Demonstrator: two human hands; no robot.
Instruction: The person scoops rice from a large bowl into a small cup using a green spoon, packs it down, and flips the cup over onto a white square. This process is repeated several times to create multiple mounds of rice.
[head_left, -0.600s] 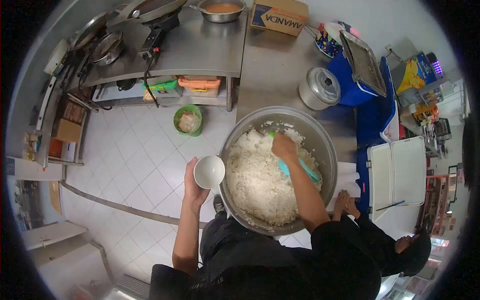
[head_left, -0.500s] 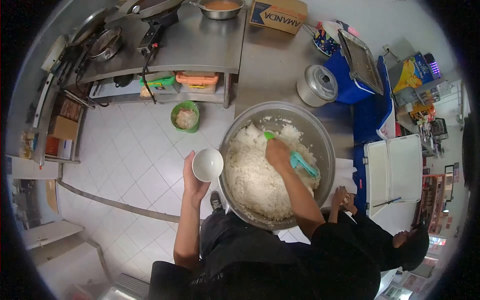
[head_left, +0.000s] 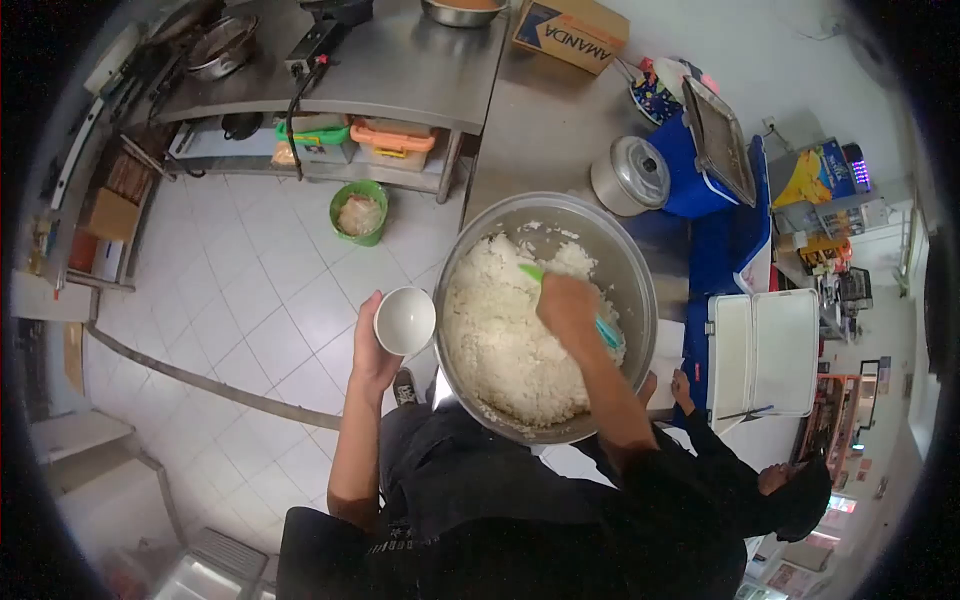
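A small white bowl (head_left: 405,321) rests in my left hand (head_left: 368,350), its fingers wrapped round the left side. The bowl's inside shows no food, and it is level with the rim of a large metal pot (head_left: 648,300). White rice (head_left: 505,340) fills much of that pot. Over the rice, my right hand (head_left: 568,308) is closed around a green rice paddle (head_left: 531,271); only its green end shows beyond the fingers. A teal utensil (head_left: 608,334) lies on the rice just right of my wrist, partly hidden by it.
Behind the pot stand a lidded metal pot (head_left: 630,176), a cardboard box (head_left: 571,32) and blue coolers (head_left: 692,168). A green bucket (head_left: 358,212) sits on the tiled floor. A co-worker (head_left: 745,480) is close on the right, near a white open cooler lid (head_left: 762,355).
The view has shifted slightly. My right hand has moved a little over the rice and covers more of the teal utensil. The bowl stays beside the pot in my left hand.
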